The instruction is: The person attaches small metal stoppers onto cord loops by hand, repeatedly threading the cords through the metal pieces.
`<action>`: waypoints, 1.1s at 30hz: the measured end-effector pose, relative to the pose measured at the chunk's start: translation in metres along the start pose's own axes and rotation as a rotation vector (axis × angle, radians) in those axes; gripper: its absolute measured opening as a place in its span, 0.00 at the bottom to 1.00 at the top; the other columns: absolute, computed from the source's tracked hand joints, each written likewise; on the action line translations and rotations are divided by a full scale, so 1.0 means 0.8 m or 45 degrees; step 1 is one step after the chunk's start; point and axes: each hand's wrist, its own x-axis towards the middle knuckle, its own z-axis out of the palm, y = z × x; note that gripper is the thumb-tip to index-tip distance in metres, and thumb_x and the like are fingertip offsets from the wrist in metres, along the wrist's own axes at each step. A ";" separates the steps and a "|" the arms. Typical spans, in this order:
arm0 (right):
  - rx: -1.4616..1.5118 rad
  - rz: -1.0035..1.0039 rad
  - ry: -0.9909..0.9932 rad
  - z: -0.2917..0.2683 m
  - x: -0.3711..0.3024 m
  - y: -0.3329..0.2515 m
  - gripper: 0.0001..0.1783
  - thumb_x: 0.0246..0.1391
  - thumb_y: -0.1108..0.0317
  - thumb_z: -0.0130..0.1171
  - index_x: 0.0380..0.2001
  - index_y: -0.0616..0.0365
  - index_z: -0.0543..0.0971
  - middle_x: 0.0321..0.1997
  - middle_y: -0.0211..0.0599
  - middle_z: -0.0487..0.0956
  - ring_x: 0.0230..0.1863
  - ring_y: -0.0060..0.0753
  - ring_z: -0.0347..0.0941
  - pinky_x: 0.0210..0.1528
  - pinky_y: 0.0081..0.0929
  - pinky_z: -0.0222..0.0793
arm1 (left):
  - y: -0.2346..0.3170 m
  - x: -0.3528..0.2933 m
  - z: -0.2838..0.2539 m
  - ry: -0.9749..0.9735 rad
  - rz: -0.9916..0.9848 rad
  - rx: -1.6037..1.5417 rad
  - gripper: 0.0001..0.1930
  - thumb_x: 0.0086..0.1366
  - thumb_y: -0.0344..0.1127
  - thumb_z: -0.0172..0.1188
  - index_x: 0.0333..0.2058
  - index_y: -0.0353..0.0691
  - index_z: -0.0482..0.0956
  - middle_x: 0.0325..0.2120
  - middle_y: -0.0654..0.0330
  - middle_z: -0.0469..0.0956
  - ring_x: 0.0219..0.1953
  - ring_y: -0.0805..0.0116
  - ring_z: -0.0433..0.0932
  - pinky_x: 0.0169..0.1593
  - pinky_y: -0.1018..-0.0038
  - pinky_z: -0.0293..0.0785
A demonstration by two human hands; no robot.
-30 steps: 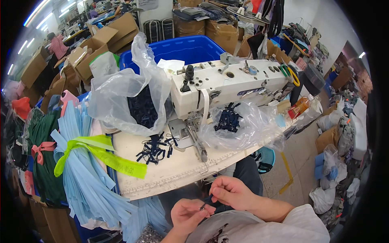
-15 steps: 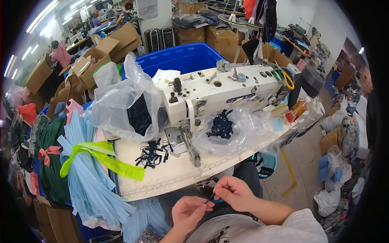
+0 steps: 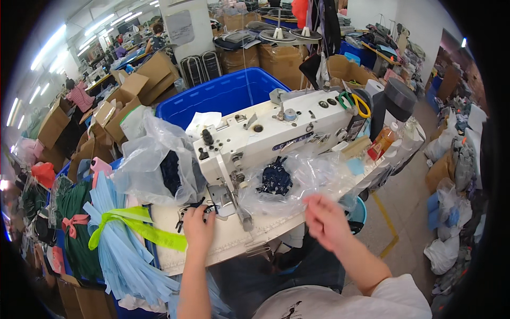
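Observation:
My left hand [image 3: 198,227] lies on the white sewing-machine table, fingers spread and lowered onto a small pile of dark navy looped pieces [image 3: 179,224]. The hand covers most of that pile. Off the table's front edge, beside a clear plastic bag [image 3: 313,178], my right hand [image 3: 324,219] is raised and smeared by motion. Its fingers are bent, and I cannot see whether anything is between them. In that bag rests a heap of dark navy pieces [image 3: 275,178]. The white sewing machine [image 3: 265,130] stands behind, its presser foot area [image 3: 226,199] between my hands.
Another clear bag [image 3: 146,165] with dark pieces stands left of the machine. Light-blue strips [image 3: 125,239] tied with a neon-yellow band [image 3: 154,226] hang at the left. Behind is a blue bin [image 3: 196,98]. Green and yellow-handled scissors [image 3: 355,103] and a bottle [image 3: 382,141] sit to the right.
My hands were together over my lap, fingering a thin dark piece. They have parted: the left reached forward onto the pile, the right rose forward and right. My view shifted slightly.

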 end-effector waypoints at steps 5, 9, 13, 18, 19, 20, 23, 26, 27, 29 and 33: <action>0.469 0.678 0.194 -0.088 -0.074 0.131 0.08 0.58 0.71 0.53 0.40 0.59 0.74 0.37 0.37 0.77 0.32 0.24 0.73 0.29 0.19 0.66 | 0.008 0.006 0.004 0.122 0.195 0.054 0.06 0.55 0.31 0.63 0.31 0.37 0.80 0.31 0.54 0.74 0.37 0.51 0.71 0.42 0.61 0.68; 0.329 0.987 0.336 -0.100 -0.108 0.178 0.10 0.59 0.76 0.50 0.44 0.62 0.71 0.45 0.45 0.78 0.35 0.28 0.74 0.30 0.20 0.66 | 0.012 0.004 0.012 0.161 0.216 0.025 0.05 0.54 0.30 0.63 0.30 0.37 0.79 0.32 0.53 0.73 0.37 0.51 0.71 0.43 0.61 0.68; 0.297 1.075 0.075 -0.107 -0.111 0.190 0.10 0.63 0.73 0.48 0.46 0.61 0.70 0.47 0.46 0.77 0.32 0.25 0.73 0.26 0.16 0.63 | 0.028 0.007 0.011 0.099 0.212 0.087 0.06 0.55 0.30 0.62 0.31 0.36 0.78 0.31 0.52 0.73 0.37 0.50 0.71 0.43 0.61 0.68; -0.013 1.056 -0.237 -0.081 -0.093 0.162 0.13 0.66 0.61 0.49 0.46 0.59 0.72 0.32 0.31 0.76 0.23 0.13 0.62 0.20 0.11 0.51 | 0.019 0.007 0.015 0.055 0.228 0.122 0.04 0.57 0.28 0.60 0.31 0.35 0.76 0.31 0.52 0.73 0.36 0.49 0.70 0.42 0.61 0.67; -0.006 1.075 -0.236 -0.080 -0.089 0.161 0.13 0.66 0.61 0.49 0.46 0.59 0.72 0.32 0.31 0.76 0.23 0.13 0.62 0.20 0.11 0.51 | 0.021 0.009 0.013 0.084 0.265 0.118 0.04 0.57 0.27 0.59 0.30 0.35 0.75 0.31 0.52 0.73 0.36 0.49 0.70 0.42 0.60 0.67; -0.048 1.031 -0.337 -0.079 -0.088 0.161 0.13 0.66 0.61 0.49 0.45 0.58 0.73 0.28 0.27 0.72 0.22 0.12 0.59 0.20 0.11 0.49 | 0.023 0.009 0.010 0.109 0.297 0.113 0.03 0.58 0.26 0.58 0.30 0.35 0.74 0.31 0.51 0.73 0.36 0.49 0.70 0.41 0.60 0.67; -0.086 0.980 -0.465 -0.073 -0.088 0.145 0.13 0.66 0.61 0.50 0.43 0.59 0.75 0.23 0.21 0.66 0.20 0.11 0.54 0.20 0.12 0.46 | 0.027 0.010 0.006 0.124 0.317 0.102 0.01 0.60 0.25 0.55 0.30 0.35 0.72 0.31 0.51 0.74 0.36 0.48 0.71 0.40 0.60 0.66; -0.172 0.981 -0.576 -0.062 -0.087 0.093 0.11 0.66 0.64 0.49 0.40 0.61 0.75 0.24 0.24 0.67 0.22 0.14 0.56 0.23 0.15 0.53 | 0.012 0.012 0.011 0.143 0.316 0.104 0.02 0.60 0.26 0.57 0.30 0.35 0.73 0.31 0.52 0.75 0.33 0.51 0.72 0.38 0.61 0.68; -0.238 0.688 -0.785 -0.059 -0.095 0.070 0.11 0.66 0.63 0.48 0.38 0.59 0.76 0.23 0.24 0.67 0.21 0.15 0.58 0.23 0.17 0.56 | 0.008 0.010 0.010 0.073 0.171 0.014 0.03 0.59 0.26 0.58 0.31 0.35 0.73 0.30 0.52 0.76 0.31 0.54 0.73 0.36 0.63 0.68; -0.238 0.108 -1.254 -0.060 -0.105 0.022 0.12 0.66 0.63 0.47 0.33 0.59 0.75 0.28 0.30 0.72 0.28 0.23 0.67 0.29 0.25 0.64 | -0.002 0.004 0.010 0.050 0.028 -0.118 0.09 0.56 0.25 0.62 0.36 0.35 0.75 0.29 0.58 0.75 0.24 0.67 0.71 0.31 0.72 0.69; -0.078 -0.391 -1.861 -0.016 -0.156 -0.076 0.14 0.59 0.60 0.59 0.42 0.57 0.79 0.28 0.32 0.75 0.25 0.34 0.72 0.25 0.29 0.67 | 0.000 -0.002 0.020 0.082 -0.144 -0.581 0.15 0.61 0.26 0.59 0.48 0.35 0.77 0.28 0.66 0.72 0.25 0.80 0.66 0.31 0.82 0.65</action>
